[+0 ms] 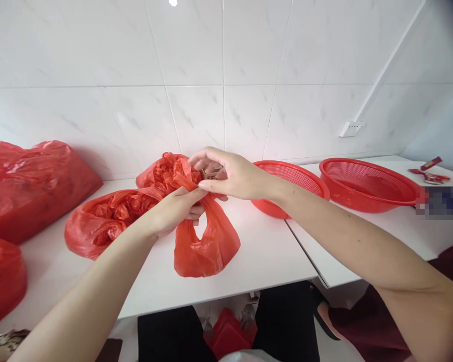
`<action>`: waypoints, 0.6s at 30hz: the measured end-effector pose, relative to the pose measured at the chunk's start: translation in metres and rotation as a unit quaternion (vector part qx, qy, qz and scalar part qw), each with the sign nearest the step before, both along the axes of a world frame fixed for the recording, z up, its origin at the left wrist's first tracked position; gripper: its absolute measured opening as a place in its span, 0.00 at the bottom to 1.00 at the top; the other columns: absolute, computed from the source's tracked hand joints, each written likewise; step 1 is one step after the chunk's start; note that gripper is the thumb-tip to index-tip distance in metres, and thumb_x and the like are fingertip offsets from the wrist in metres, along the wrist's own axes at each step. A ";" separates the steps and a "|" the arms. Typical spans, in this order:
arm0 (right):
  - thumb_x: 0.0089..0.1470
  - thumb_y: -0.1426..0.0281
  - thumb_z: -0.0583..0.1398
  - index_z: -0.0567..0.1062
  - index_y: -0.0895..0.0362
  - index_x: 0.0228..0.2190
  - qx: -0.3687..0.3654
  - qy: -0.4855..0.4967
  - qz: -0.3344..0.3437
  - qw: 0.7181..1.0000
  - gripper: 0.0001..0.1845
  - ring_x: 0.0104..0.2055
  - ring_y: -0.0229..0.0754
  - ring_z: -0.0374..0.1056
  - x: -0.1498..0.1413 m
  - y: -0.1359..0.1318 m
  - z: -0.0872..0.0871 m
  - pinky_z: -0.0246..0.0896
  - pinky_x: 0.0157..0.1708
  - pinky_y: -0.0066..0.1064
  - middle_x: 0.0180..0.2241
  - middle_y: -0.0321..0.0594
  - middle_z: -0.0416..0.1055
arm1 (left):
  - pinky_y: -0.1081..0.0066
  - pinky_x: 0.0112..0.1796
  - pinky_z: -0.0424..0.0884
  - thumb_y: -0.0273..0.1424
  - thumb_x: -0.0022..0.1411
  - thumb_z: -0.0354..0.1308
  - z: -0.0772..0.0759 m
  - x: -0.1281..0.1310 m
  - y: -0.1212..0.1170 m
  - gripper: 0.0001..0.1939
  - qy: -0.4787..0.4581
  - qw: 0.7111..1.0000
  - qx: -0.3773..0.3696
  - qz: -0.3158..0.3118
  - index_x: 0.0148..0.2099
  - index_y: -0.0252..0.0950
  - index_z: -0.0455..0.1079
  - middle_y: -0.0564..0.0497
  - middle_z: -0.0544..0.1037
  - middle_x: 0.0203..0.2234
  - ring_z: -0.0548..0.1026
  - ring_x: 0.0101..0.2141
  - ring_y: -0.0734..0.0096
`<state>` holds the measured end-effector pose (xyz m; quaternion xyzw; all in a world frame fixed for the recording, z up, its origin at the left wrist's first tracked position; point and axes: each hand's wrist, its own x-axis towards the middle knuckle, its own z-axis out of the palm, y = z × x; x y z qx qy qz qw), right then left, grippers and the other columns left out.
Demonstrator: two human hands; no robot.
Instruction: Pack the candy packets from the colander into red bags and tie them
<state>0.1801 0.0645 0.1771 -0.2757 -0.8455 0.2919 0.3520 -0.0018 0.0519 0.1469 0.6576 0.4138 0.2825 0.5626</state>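
My left hand [176, 210] is closed around the gathered neck of a red plastic bag [207, 251]. Below the grip, the bag's loop handle hangs over the white table's front part. My right hand [230, 173] is beside it with fingers curved and apart, its thumb tip touching the bag by my left thumb. In the gap of the right hand a bit of brown printed cardboard [211, 175] shows, mostly hidden. Just behind my left hand, crumpled red plastic [166, 173] bunches up. Another rolled-down red bag [109, 218] lies left of it.
A large filled red bag [33, 186] stands at the left, with another red bag [2, 276] in front. Two red mesh baskets [283, 176] [366, 183] sit to the right, past a table seam. Small red packets [430, 173] lie far right. A tiled wall closes off the back.
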 end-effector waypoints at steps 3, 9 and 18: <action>0.54 0.72 0.60 0.67 0.55 0.43 -0.072 -0.006 0.006 0.997 0.13 0.35 0.37 0.69 0.014 0.004 -0.017 0.67 0.38 0.34 0.33 0.35 0.69 | 0.74 0.23 0.60 0.48 0.64 0.51 -0.005 -0.004 0.001 0.19 -0.018 1.000 -0.016 0.017 0.37 0.38 0.73 0.60 0.45 0.17 0.48 0.19 0.77; 0.54 0.72 0.62 0.68 0.54 0.40 -0.117 0.048 0.072 0.989 0.12 0.34 0.34 0.67 0.023 -0.028 -0.021 0.66 0.39 0.32 0.31 0.31 0.66 | 0.70 0.33 0.67 0.41 0.64 0.52 -0.007 -0.007 0.002 0.15 -0.005 0.998 0.057 -0.007 0.33 0.37 0.72 0.53 0.70 0.22 0.67 0.26 0.72; 0.65 0.69 0.50 0.69 0.52 0.49 -0.134 0.074 -0.040 0.987 0.14 0.54 0.40 0.64 0.010 0.001 -0.064 0.57 0.57 0.41 0.50 0.40 0.69 | 0.72 0.27 0.62 0.19 0.51 0.48 -0.010 0.004 -0.010 0.13 0.234 0.915 0.329 0.015 0.30 0.37 0.71 0.55 0.71 0.22 0.67 0.24 0.73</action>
